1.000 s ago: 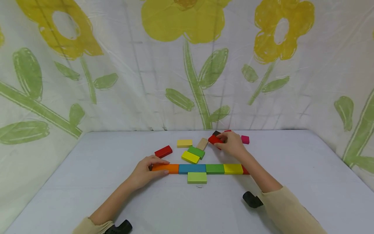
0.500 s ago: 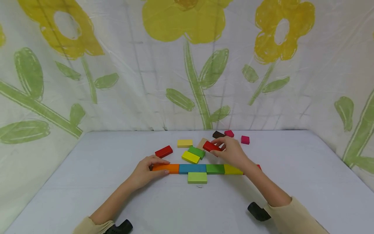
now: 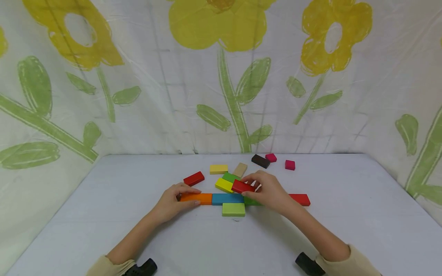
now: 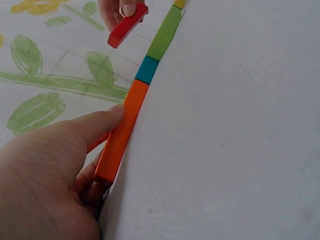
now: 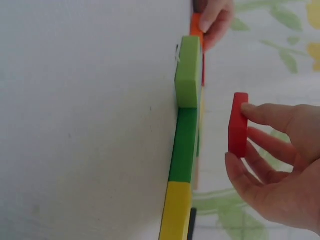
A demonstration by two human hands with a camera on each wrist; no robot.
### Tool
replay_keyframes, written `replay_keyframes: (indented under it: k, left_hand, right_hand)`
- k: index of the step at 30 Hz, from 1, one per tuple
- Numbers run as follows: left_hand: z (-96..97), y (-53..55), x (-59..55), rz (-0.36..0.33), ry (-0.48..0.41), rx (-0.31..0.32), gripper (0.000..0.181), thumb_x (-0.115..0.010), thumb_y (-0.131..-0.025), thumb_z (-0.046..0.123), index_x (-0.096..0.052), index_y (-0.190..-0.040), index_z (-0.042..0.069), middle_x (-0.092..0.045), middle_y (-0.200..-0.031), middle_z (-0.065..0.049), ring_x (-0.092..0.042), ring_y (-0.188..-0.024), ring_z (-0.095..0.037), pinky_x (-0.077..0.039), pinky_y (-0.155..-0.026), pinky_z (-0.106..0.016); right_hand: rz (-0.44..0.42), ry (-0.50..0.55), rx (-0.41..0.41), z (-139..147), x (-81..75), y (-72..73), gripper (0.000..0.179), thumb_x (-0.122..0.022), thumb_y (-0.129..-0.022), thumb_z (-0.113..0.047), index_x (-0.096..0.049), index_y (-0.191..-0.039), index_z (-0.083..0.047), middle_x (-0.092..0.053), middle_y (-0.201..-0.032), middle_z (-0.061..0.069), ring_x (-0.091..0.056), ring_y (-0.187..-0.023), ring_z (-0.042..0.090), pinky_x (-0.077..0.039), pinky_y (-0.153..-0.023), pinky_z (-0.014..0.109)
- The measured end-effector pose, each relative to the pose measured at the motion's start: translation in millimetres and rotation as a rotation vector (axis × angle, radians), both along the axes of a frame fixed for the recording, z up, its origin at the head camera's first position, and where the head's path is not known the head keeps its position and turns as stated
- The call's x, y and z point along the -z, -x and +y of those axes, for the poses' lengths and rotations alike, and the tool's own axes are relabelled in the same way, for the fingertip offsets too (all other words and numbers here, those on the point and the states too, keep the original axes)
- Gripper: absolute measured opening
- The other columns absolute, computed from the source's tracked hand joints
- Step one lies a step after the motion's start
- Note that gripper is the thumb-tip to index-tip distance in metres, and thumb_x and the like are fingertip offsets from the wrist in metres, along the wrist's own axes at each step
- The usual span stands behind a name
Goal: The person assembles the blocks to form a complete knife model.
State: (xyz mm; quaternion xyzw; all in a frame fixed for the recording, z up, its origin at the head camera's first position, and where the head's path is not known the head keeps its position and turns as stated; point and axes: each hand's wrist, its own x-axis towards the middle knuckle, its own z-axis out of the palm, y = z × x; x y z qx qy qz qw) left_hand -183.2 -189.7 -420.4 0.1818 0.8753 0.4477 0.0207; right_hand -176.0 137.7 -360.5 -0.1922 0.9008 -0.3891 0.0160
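My right hand (image 3: 267, 191) pinches a red block (image 3: 241, 186) between thumb and fingers, above the table; the right wrist view shows that red block (image 5: 238, 125) apart from the row. My left hand (image 3: 174, 201) holds the orange block (image 3: 200, 199) at the row's left end, thumb on the near side. To its right stand a blue block (image 3: 228, 198), a green block (image 3: 252, 201), a yellow block (image 5: 176, 210) and a red block (image 3: 299, 199). A light green block (image 3: 233, 209) lies against the near side of the blue one.
Behind the row lie a loose red block (image 3: 194, 178), two yellow blocks, a green block (image 3: 230, 177) and a tan block (image 3: 240, 169). Farther back are a dark block (image 3: 260, 161) and two pink pieces (image 3: 290, 165). A flower-printed curtain (image 3: 155, 96) hangs behind the table.
My right hand has carried the red block left and nearer, from beside the dark block to just behind the row. The left hand has stayed at the orange block.
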Motion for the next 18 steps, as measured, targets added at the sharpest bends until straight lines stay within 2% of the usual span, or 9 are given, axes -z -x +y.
replay_keyframes:
  k: [8, 13, 18]
  left_hand:
    - [0.8, -0.9, -1.1, -0.006, -0.006, 0.000, 0.028, -0.081, -0.093, 0.024, -0.080, -0.120, 0.016, -0.068, -0.106, -0.002, -0.053, -0.100, -0.022, -0.044, -0.076, -0.028]
    - [1.4, -1.0, -2.4, -0.013, -0.011, 0.003, 0.027, -0.080, -0.094, 0.024, -0.080, -0.119, 0.015, -0.068, -0.106, -0.002, -0.053, -0.102, -0.022, -0.045, -0.077, -0.029]
    - [1.8, -1.1, -3.4, -0.026, -0.005, 0.000, 0.028, -0.080, -0.094, 0.024, -0.080, -0.120, 0.015, -0.067, -0.107, -0.003, -0.053, -0.103, -0.022, -0.046, -0.077, -0.029]
  right_hand:
    - [-0.019, 0.003, -0.107, -4, -0.2, -13.8, 0.033, -0.083, -0.091, -0.011, -0.075, -0.121, -0.003, -0.068, -0.105, 0.005, -0.062, -0.094, 0.016, -0.057, -0.075, 0.020]
    - [-0.012, -0.008, -0.158, -7, 0.8, -20.8, 0.031, -0.083, -0.091, -0.012, -0.076, -0.120, -0.005, -0.068, -0.104, 0.004, -0.062, -0.092, 0.014, -0.057, -0.075, 0.020]
    - [-0.044, -0.034, -0.192, -10, 2.7, -25.7, 0.031, -0.084, -0.091, -0.016, -0.076, -0.119, -0.008, -0.068, -0.104, 0.000, -0.060, -0.094, 0.013, -0.056, -0.074, 0.021]
